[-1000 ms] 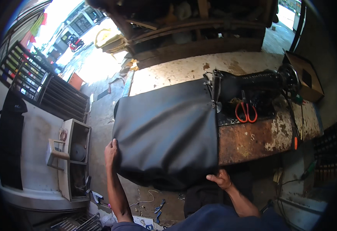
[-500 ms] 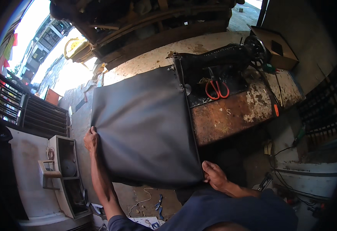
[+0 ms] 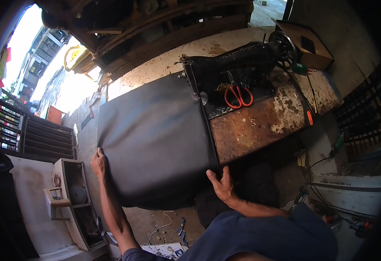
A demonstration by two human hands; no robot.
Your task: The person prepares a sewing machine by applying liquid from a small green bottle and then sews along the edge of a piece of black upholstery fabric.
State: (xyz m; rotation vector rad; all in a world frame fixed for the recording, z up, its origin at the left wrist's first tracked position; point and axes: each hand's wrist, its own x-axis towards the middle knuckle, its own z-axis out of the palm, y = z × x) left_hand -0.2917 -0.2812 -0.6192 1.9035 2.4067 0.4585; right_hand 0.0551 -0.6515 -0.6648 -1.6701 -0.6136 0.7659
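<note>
1. A black sheet (image 3: 155, 135) lies across the desk (image 3: 251, 130), its right edge running from the needle end of a sewing machine (image 3: 236, 58) toward the person.
2. The left hand (image 3: 98, 163) pinches the sheet's left edge between thumb and fingers, the material stretching rightward.
3. The right hand (image 3: 222, 186), nearer the machine-side edge, spreads thumb and forefinger wide at the near right corner; contact is unclear.

Pale lettering (image 3: 241, 50) on sewing machine (image 3: 236, 61)
</note>
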